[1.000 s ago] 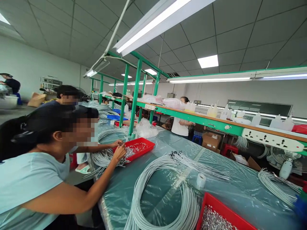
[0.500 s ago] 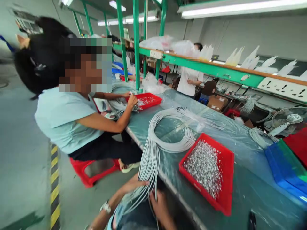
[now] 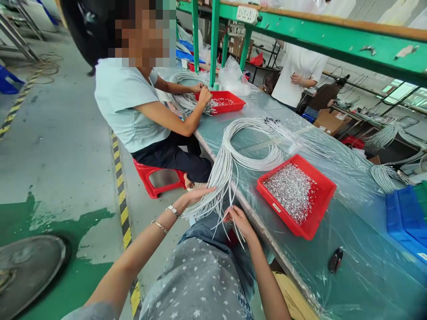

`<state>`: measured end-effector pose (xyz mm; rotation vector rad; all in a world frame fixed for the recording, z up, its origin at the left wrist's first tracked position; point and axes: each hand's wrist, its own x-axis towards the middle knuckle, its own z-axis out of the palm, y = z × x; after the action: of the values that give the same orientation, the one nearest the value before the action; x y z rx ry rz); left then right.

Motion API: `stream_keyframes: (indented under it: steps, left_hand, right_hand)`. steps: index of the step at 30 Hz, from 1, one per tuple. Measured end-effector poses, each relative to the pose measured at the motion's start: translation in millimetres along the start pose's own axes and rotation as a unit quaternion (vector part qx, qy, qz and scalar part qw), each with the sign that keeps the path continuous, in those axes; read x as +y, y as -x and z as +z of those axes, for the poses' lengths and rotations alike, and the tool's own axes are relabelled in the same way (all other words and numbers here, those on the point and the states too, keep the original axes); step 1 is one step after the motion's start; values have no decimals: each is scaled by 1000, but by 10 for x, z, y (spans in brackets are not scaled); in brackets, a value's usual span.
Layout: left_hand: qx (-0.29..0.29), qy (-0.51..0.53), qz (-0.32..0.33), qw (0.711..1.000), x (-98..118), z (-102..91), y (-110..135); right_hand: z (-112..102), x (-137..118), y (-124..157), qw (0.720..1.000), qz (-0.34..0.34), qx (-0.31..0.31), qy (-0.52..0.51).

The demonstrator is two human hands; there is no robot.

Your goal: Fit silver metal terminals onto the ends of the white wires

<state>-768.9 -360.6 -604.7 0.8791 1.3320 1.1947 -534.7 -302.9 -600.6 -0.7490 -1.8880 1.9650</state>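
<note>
Both hands now sit higher, below the counter [image 3: 350, 249] edge. Left hand [image 3: 196, 195] lies flat and wide under the thin white cables [image 3: 230, 155] draping off; right hand [image 3: 240, 221] pinches several loose ends. Beside the coil, a red tray [image 3: 313, 222] holds glinting metal bits.

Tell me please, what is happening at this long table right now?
A seated person holds the hanging ends of a coiled bundle of thin white cables: the left hand supports them from below, and the right hand picks at single ends. Beside it on the plastic-covered green table stands a red plastic tray of small silver metal parts. Further along, a co-worker in a light blue shirt handles a similar bundle at another red tray.
</note>
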Motion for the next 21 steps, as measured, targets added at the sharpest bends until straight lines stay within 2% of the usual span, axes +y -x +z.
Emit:
stream_keyframes:
  steps: [4,12,21]
  left_hand:
    - [7,9,6,1000,9,47,-14]
    - [-23,0,15,1000,-26,346,-121]
    - [-21,-48,16,998,-61,309,-138]
  right_hand:
    - [-40,-28,-10,999,10,-8,-40]
    - [-122,10,-106,997,24,-13,-73]
    - [-100,91,-270,994,37,0,-103]
